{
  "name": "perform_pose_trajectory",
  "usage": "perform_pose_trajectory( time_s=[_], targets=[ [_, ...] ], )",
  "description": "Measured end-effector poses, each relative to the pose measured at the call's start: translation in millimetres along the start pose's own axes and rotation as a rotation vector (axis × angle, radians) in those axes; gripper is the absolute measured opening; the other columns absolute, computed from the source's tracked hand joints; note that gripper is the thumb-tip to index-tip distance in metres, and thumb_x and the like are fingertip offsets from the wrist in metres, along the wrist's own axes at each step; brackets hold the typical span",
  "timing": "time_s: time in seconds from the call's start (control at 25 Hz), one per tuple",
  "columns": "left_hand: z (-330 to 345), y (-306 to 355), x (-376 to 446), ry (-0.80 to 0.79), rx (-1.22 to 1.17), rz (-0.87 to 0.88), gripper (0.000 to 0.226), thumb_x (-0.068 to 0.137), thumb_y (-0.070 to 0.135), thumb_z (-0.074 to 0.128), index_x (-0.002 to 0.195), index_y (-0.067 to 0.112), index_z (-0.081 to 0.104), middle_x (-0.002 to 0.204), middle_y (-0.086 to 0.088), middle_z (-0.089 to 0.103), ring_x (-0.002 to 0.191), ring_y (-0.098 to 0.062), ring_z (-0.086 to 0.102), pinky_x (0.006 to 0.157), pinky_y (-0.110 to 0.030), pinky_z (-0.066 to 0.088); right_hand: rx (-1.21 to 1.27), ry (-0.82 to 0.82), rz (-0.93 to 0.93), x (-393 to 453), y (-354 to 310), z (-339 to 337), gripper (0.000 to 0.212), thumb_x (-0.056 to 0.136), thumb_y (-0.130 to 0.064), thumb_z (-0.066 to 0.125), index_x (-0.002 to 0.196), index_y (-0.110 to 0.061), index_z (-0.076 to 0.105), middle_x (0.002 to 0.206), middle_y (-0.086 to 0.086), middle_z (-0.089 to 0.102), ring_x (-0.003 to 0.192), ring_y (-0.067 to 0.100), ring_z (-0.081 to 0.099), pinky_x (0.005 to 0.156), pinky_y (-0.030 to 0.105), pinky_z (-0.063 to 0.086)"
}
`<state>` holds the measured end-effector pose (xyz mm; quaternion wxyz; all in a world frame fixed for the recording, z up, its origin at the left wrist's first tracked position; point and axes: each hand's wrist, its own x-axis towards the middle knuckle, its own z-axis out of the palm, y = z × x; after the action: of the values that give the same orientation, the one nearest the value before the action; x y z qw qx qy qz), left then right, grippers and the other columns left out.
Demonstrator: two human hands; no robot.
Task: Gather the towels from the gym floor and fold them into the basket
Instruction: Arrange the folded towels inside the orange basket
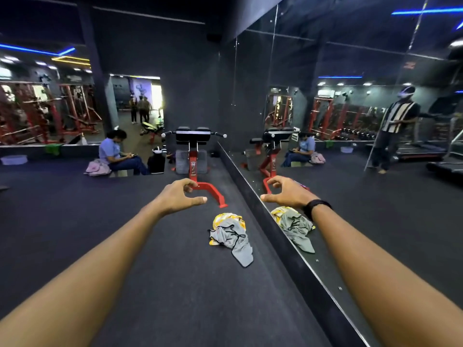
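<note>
Sitting at the far left edge of the dark gym floor (75,221) is a pale plastic basin (13,159), with a green cloth (53,149) draped on the ledge behind it. Further along, a seated person (117,154) in a light blue top bends over a phone, a pink bag (97,167) beside them. A red-framed bench machine (194,156) stands against the back wall, close to the corner.

Both bare arms reach forward over the floor. The left hand (181,195) hangs in the air with fingers curled and thumb out, holding nothing. Below and a little right of it lie the towels (231,235), a crumpled grey one heaped over a yellow-and-white one, on the floor just beside the base of the mirror wall (375,121). The right hand (285,192), a black band (316,207) on its wrist, is likewise curled with the thumb stretched out, gripping nothing, held in front of the glass. Neither hand touches the cloth.

In the mirror, the heap and machine show again, along with a standing person in a striped shirt and a treadmill (421,151).
</note>
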<state>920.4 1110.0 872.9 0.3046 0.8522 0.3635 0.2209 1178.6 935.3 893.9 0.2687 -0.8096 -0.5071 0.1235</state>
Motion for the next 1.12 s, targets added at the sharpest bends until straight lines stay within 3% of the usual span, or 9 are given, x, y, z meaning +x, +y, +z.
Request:
perform_pose_trajectory(
  time_s=[0.28, 0.36, 0.52, 0.76, 1.12],
  targets=[
    [-3, -49, 228, -0.067, -0.025, 0.001, 0.053, 0.073, 0.046, 0.078, 0.116, 0.022, 0.059, 0.111, 0.001, 0.06, 0.102, -0.014, 0.057, 0.089, -0.027, 0.044, -0.016, -0.001, 0.042, 217, 14, 7, 0.065, 0.079, -0.043, 0.074, 0.133, -0.017, 0.05, 0.136, 0.008, 0.052, 0.125, 0.02, 0.049, 0.101, 0.033, 0.042],
    [3, -60, 291, -0.086, -0.033, -0.004, 0.052, 0.071, 0.048, 0.079, 0.114, 0.026, 0.059, 0.11, 0.002, 0.061, 0.103, -0.016, 0.059, 0.095, -0.033, 0.047, -0.026, -0.016, 0.08, 269, 27, 10, 0.064, 0.079, -0.042, 0.074, 0.133, -0.017, 0.05, 0.137, 0.009, 0.051, 0.126, 0.02, 0.049, 0.101, 0.032, 0.041],
    [40, -91, 399, -0.156, -0.045, -0.005, 0.05, 0.074, 0.04, 0.079, 0.115, 0.02, 0.06, 0.108, 0.0, 0.06, 0.103, -0.015, 0.057, 0.089, -0.027, 0.043, -0.001, -0.017, 0.14, 373, 76, 26, 0.062, 0.079, -0.041, 0.075, 0.131, -0.017, 0.051, 0.137, 0.009, 0.051, 0.125, 0.02, 0.05, 0.099, 0.03, 0.04],
    [138, -163, 564, -0.247, -0.039, -0.08, 0.052, 0.071, 0.044, 0.08, 0.114, 0.023, 0.059, 0.108, 0.001, 0.058, 0.107, -0.019, 0.058, 0.098, -0.037, 0.047, 0.019, -0.098, 0.198, 539, 187, 88, 0.06, 0.079, -0.036, 0.075, 0.131, -0.014, 0.053, 0.136, 0.009, 0.053, 0.125, 0.02, 0.051, 0.094, 0.023, 0.037],
    [318, -275, 807, -0.397, 0.007, -0.209, 0.054, 0.074, 0.033, 0.08, 0.12, 0.014, 0.06, 0.118, -0.005, 0.063, 0.106, -0.019, 0.061, 0.094, -0.031, 0.047, 0.083, -0.311, 0.365, 789, 351, 212, 0.055, 0.08, -0.029, 0.076, 0.126, -0.008, 0.055, 0.13, 0.01, 0.056, 0.121, 0.022, 0.052, 0.098, 0.034, 0.045]
  ],
)
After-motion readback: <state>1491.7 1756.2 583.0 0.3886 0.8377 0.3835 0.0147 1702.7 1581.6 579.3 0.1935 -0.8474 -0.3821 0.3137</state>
